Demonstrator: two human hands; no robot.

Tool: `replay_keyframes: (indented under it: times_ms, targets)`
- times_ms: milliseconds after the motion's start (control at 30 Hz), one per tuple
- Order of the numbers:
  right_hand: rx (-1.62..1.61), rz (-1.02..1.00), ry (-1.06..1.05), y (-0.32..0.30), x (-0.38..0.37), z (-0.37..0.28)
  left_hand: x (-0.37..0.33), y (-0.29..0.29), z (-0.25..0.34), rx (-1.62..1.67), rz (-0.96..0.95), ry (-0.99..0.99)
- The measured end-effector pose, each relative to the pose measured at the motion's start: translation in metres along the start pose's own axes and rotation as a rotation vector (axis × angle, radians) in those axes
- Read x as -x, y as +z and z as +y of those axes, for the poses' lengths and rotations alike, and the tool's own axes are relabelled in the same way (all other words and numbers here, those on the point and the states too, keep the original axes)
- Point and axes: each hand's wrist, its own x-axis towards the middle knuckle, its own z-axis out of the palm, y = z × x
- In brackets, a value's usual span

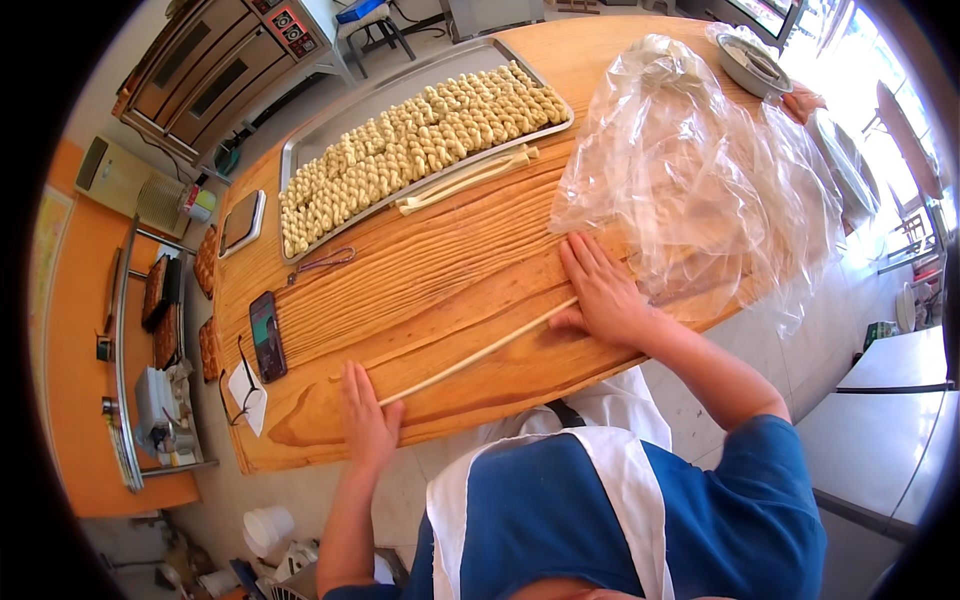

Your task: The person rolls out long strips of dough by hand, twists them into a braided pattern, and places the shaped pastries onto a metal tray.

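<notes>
A long thin rope of dough (480,352) lies slantwise across the wooden table (430,270) near its front edge. My left hand (370,418) rests flat over the rope's left end, fingers stretched out. Over the right end lies my right hand (606,302), also flat, with its thumb beside the dough. Both ends are hidden under the hands. Beyond them, a metal tray (385,85) holds rows of twisted dough braids (420,130). A few straight dough strips (465,181) lie along the tray's near side.
A clear plastic sheet (690,170) is heaped right of my right hand. On the left are a phone (268,336), eyeglasses on white paper (247,397), a cord loop (325,259) and a kitchen scale (242,222). A bowl (752,65) stands at the far right.
</notes>
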Motion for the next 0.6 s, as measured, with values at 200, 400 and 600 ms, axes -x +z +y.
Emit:
replay_keyframes:
  times_ms: [200,400,600]
  targets:
    - [-0.111,0.091,0.172,0.030,-0.088,0.032,-0.083,0.004,-0.054,-0.075,0.161,-0.021]
    - [0.096,-0.017,0.054,-0.013,0.026,0.021,0.023,-0.013,-0.015,-0.041,-0.046,0.062]
    - [-0.077,-0.246,0.200,-0.024,-0.019,0.022,-0.031,0.010,-0.058,-0.152,0.036,-0.088]
